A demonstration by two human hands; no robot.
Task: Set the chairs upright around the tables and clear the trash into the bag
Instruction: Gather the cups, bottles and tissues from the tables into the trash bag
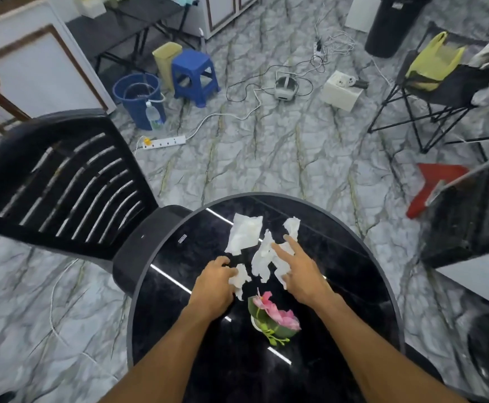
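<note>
Though apart, 2 hands (214, 283) (300, 276) on tissues (244, 235)

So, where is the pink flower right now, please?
In the head view's lower centre, the pink flower lies on the black table, nearer the person than the tissue pieces.

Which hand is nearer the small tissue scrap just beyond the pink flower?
Left. The left hand grips the small tissue scrap; the right hand lies to its right, fingers on the larger torn tissue.
</note>
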